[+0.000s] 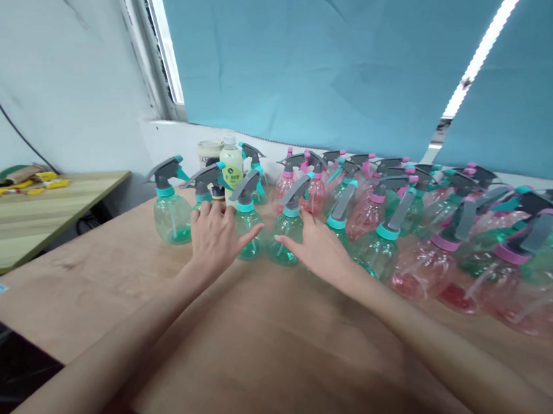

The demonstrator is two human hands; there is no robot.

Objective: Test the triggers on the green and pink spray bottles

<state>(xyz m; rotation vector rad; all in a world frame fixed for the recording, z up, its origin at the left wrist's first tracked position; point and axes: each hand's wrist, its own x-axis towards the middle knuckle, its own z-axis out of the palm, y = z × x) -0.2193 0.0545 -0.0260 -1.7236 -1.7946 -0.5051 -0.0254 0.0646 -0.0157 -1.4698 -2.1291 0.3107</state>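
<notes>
My left hand (pixel 214 235) is at a green spray bottle (pixel 250 248) with a turquoise collar and grey trigger head. Its thumb crosses the front of this bottle, and its fingers curl along the left side, their tips hidden. Another green spray bottle (pixel 201 196) stands partly hidden behind those fingers. My right hand (pixel 324 248) holds a neighbouring green spray bottle (pixel 283 253), thumb across the front and fingers round its right side. Both held bottles stand upright on the wooden table (pixel 246 345). Farther left is one more green spray bottle (pixel 169 214), apart from my hands.
Several pink spray bottles (pixel 427 267) and green ones crowd the table's right side and back. A labelled bottle (pixel 232 165) and a white tub (pixel 208 150) stand behind my left hand. At far left, a lower wooden table (pixel 11 231) bears yellow-handled items. A blue covering (pixel 340 65) hangs behind.
</notes>
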